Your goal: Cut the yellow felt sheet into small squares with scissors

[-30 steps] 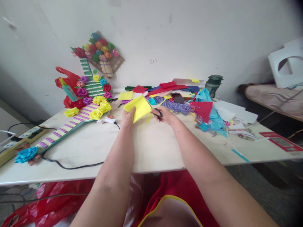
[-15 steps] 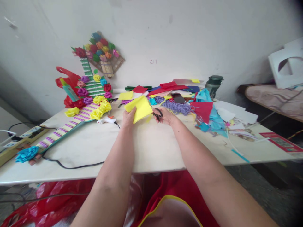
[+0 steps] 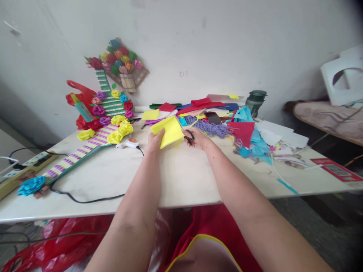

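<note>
On my feed, L hand's (image 3: 155, 140) fingers pinch the bright-yellow squarish thin sheet (image 3: 171, 132) over the white table (image 3: 187, 177), R hand's (image 3: 200, 139) curl round the black-handled scissors (image 3: 189, 137) at its R edge, so IMO hold it taut w/ slow, even snips.

The person's bare arms are slanting forward and inward from the lower edge of the view, the left arm (image 3: 134, 200) standing steeper and the right arm (image 3: 244, 192) leaning leftward. The left grip (image 3: 154, 142) is pinching, its thumb (image 3: 161, 133) lying on top and pointing up and rightward. The right grip (image 3: 200, 139) is curling closed near the left, apart from it; its fingers are probably bending, though they are showing small.
</note>
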{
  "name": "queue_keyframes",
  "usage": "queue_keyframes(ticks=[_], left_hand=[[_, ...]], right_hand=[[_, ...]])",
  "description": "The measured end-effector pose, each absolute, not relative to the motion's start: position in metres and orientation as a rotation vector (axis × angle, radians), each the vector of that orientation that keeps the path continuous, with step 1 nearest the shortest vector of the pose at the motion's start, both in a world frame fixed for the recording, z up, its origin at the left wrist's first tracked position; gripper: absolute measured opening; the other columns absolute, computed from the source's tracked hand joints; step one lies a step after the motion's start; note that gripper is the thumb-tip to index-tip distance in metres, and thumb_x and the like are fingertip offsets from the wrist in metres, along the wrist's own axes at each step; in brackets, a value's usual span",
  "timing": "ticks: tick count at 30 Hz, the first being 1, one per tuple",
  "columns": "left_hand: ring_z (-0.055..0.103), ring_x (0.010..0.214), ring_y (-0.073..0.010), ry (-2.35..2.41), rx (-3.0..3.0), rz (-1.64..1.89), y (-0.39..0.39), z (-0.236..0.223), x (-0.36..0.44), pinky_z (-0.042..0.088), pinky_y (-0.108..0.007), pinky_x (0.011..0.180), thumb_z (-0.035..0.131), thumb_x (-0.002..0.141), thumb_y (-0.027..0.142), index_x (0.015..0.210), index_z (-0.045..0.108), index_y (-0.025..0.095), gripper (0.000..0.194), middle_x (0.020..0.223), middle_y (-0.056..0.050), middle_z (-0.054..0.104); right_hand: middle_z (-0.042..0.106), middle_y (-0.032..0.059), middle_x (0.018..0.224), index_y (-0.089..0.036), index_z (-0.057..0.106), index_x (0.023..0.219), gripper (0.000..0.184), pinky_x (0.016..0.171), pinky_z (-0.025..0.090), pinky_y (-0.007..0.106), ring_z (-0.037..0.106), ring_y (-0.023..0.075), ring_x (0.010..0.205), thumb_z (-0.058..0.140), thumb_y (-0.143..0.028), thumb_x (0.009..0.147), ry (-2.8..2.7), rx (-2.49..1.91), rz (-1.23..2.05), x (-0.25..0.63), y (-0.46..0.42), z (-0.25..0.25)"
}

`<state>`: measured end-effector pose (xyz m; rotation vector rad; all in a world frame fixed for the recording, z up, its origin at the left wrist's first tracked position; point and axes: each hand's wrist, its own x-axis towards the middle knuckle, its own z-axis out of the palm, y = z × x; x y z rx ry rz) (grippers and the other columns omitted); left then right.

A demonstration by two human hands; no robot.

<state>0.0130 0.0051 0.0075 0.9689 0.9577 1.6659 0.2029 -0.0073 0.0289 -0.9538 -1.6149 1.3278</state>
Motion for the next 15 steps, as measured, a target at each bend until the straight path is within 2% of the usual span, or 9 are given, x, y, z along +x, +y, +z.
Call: queue_keyframes(ticks=[11,15], left_hand=[[0.064,0.09,-0.0248,0.939,0.941,1.662,0.0025,0.0092,0.0133,0.052,-0.037,0.08,0.071,0.065,0.024,0.093,0.063,0.013,0.031,0.099,-0.012,0.067],[0.064,0.088,-0.0249,0.938,0.938,1.672,0.0029,0.0091,0.0128,0.052,-0.039,0.081,0.072,0.064,0.025,0.093,0.064,0.013,0.032,0.101,-0.012,0.066]], right_hand=[[0.049,-0.0063,0.045,-0.018,0.046,0.064,0.031,0.025,0.02,0.017,0.042,0.0047,0.031,0.061,-0.043,0.073,-1.611,-0.951,1.27,0.2013,-0.001,0.0239],[0.05,-0.006,0.046,-0.018,0.045,0.064,0.032,0.025,0.021,0.016,0.044,0.0051,0.032,0.06,-0.044,0.074,-1.603,-0.936,1.29,0.2016,-0.0036,0.026]])
